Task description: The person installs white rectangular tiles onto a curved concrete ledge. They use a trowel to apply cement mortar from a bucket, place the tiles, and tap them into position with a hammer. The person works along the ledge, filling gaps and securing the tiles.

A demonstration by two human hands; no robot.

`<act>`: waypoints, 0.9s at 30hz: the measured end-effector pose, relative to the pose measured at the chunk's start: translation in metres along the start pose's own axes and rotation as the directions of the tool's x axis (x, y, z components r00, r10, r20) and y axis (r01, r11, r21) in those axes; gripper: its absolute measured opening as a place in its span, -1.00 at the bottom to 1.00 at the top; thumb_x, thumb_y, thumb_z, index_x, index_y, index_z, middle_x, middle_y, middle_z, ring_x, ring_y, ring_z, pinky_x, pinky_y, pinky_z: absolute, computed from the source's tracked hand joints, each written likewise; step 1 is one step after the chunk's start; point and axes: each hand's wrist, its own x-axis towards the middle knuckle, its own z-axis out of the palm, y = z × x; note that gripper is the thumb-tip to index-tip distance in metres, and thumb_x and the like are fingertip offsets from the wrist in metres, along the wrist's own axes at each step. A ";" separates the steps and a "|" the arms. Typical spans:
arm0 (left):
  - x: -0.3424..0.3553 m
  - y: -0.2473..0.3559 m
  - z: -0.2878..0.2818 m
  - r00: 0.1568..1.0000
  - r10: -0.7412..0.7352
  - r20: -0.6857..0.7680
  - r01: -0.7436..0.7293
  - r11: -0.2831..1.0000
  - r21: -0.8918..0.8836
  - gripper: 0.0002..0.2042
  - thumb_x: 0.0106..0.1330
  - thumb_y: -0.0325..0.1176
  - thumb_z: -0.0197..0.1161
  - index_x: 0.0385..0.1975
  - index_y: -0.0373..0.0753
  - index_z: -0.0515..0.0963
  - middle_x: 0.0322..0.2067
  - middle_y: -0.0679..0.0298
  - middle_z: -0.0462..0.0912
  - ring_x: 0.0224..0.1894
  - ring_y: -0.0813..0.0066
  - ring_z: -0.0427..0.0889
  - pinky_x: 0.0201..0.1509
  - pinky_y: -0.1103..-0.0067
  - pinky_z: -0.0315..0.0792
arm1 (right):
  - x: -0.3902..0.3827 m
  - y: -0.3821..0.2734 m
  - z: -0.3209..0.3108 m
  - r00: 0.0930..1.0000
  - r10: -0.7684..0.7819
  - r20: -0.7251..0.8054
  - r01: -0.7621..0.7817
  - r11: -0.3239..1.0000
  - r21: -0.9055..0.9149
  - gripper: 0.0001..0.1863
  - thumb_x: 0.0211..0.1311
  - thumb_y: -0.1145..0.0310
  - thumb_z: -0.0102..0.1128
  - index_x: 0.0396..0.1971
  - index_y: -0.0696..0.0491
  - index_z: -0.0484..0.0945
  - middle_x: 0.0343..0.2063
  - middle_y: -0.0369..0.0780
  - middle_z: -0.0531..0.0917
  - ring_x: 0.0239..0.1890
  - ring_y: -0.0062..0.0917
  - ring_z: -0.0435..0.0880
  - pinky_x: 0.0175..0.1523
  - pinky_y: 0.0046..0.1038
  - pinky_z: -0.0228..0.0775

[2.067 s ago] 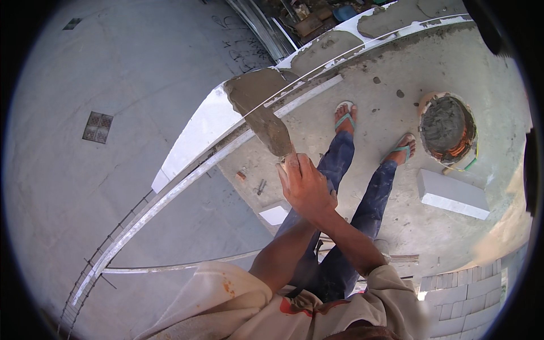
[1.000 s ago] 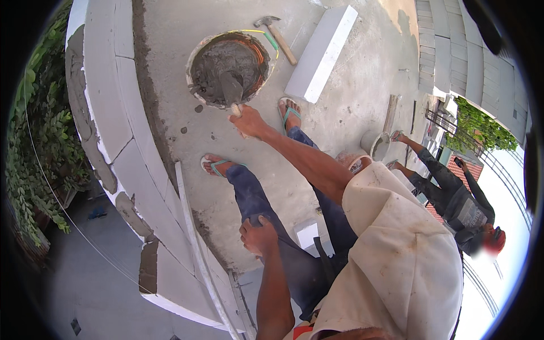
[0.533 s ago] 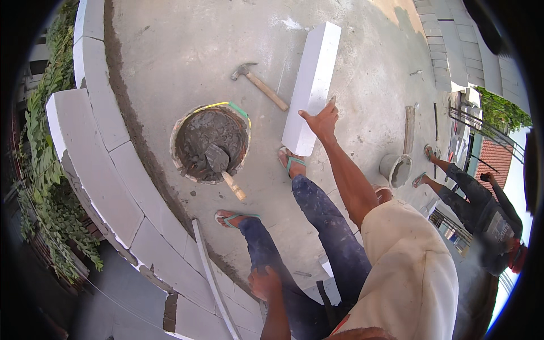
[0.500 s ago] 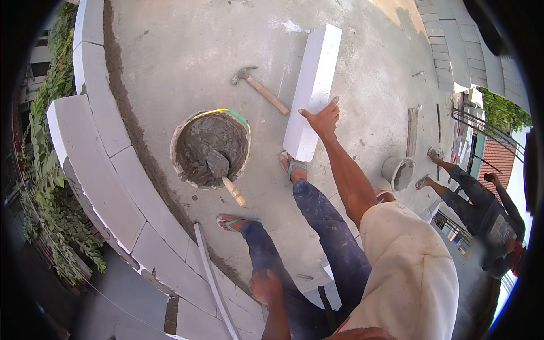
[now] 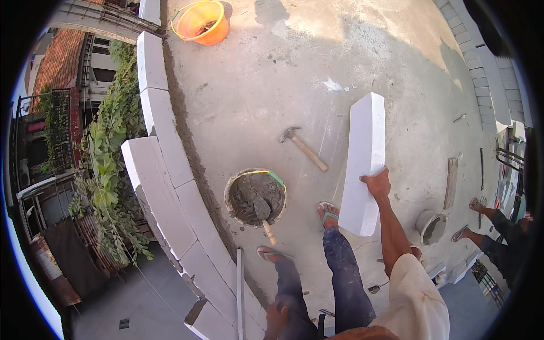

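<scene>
My right hand [image 5: 377, 182] is closed over the edge of a long white building block [image 5: 364, 147], its thumb across the upper side. The block's near end is beside my right foot; I cannot tell whether it is raised off the floor. My left hand [image 5: 276, 316] lies on my left leg near the knee, holding nothing visible. In front of my feet stands a bucket of wet grey mortar [image 5: 249, 184], with a wooden-handled trowel [image 5: 262, 209] stuck in it. A claw hammer [image 5: 306, 150] lies on the floor between bucket and block.
A low curved wall of white blocks [image 5: 170, 147] runs along the left, with a pale straight bar [image 5: 240, 289] by it. An orange bucket [image 5: 207, 25] stands far ahead. To the right are a grey bucket [image 5: 432, 226], a plank [image 5: 451, 184] and another person's legs [image 5: 493, 226].
The view has swung, bringing the orange bucket in and shifting the scene right and down. My right hand's fingers, spread before, are now closed on the block. My left hand stays on my leg.
</scene>
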 end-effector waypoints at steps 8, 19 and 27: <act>-0.046 0.030 -0.064 0.999 -0.030 -0.011 0.027 0.978 -0.205 -0.32 0.33 0.08 0.29 0.25 -0.41 0.56 0.15 -0.17 0.70 0.24 -0.09 0.68 0.36 0.21 0.51 | -0.136 0.056 -0.173 0.989 -0.058 0.136 0.112 0.896 -0.430 0.16 -0.30 0.01 0.77 0.30 0.28 0.33 0.14 0.09 0.69 0.22 0.03 0.69 0.31 -0.12 0.56; -0.066 0.176 -0.116 0.922 0.338 -0.192 -0.388 0.790 -0.474 -0.33 0.40 0.01 0.37 0.29 -0.45 0.52 0.29 -0.18 0.58 0.36 -0.08 0.56 0.47 0.24 0.40 | -0.354 0.008 -0.306 0.860 -0.245 0.446 0.502 0.557 -0.661 0.32 -0.25 -0.21 0.71 0.44 0.26 0.24 0.26 0.07 0.61 0.22 -0.04 0.70 0.31 -0.14 0.54; -0.020 0.302 -0.122 0.773 0.566 0.286 0.314 0.050 -0.948 0.07 0.42 0.62 -0.26 0.53 -0.33 0.24 0.34 -0.08 0.52 0.40 0.02 0.49 0.35 0.14 0.42 | -0.490 -0.106 -0.367 0.548 -0.695 0.466 0.803 0.280 -0.526 0.27 -0.17 -0.09 0.71 0.48 0.12 0.13 0.15 -0.01 0.61 0.01 -0.02 0.76 0.08 -0.05 0.65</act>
